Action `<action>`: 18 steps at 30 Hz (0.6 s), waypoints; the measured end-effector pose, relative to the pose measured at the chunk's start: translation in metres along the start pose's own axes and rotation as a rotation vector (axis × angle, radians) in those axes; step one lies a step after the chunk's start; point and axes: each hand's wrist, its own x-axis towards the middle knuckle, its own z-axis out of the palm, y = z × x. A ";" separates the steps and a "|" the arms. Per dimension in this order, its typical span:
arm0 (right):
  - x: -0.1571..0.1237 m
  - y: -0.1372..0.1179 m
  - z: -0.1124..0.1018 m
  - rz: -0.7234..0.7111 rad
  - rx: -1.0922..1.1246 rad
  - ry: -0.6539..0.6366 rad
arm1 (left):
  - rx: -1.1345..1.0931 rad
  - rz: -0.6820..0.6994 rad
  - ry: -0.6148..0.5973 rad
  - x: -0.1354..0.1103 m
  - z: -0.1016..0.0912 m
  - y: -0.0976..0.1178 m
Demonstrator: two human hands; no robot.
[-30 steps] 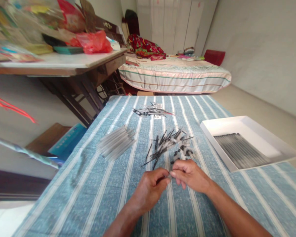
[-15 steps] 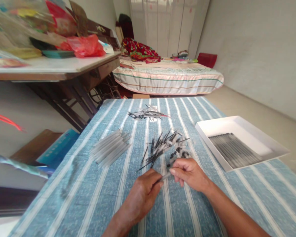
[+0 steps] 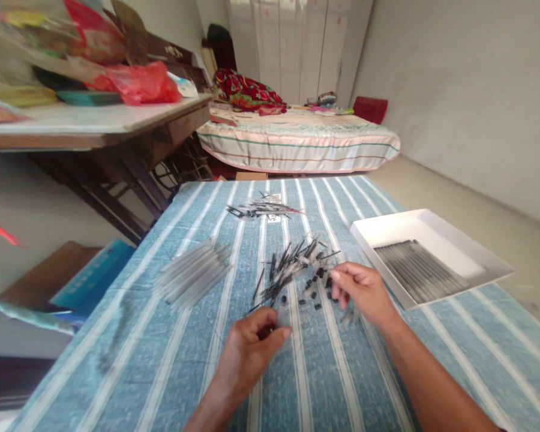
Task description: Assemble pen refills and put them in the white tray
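Observation:
My left hand [image 3: 254,345] is over the front of the striped cloth, thumb and fingers curled around a small translucent pen piece [image 3: 281,315], which is blurred. To the right, my right hand [image 3: 364,294] pinches at the edge of a pile of small black plugs [image 3: 317,288] and clear pieces; its fingertips hide what they grip, if anything. Beyond both hands lies a loose heap of thin black sticks [image 3: 285,270], like pen refills or tips. Left of it, translucent pen barrels [image 3: 195,273] lie side by side in a bundle.
A white box lid [image 3: 459,240] on the right holds a row of dark-filled pens [image 3: 418,270]. Farther back is another pile of thin parts [image 3: 267,208] on a paper slip. A table with plastic bags [image 3: 144,81] stands at left, a bed [image 3: 297,141] behind.
The hands have drawn apart from the grey tube they both held. My right hand has moved up and right to the plugs; the left has shifted slightly left. The camera view has turned slightly.

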 end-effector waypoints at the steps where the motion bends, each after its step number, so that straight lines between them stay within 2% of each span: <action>1: 0.004 0.003 -0.006 0.003 -0.009 0.068 | -0.087 -0.035 0.020 0.001 0.000 -0.002; 4: 0.011 0.011 -0.020 0.011 -0.062 0.158 | -0.285 -0.108 0.104 0.005 -0.001 -0.003; 8: 0.014 0.017 -0.025 0.003 -0.136 0.167 | -0.416 -0.162 0.176 0.005 -0.002 0.004; 16: 0.013 0.022 -0.012 0.057 -0.202 0.098 | -0.602 -0.135 0.201 0.007 -0.006 0.000; 18: 0.010 0.024 -0.006 0.015 -0.288 0.061 | -0.670 -0.131 0.201 0.008 -0.006 -0.002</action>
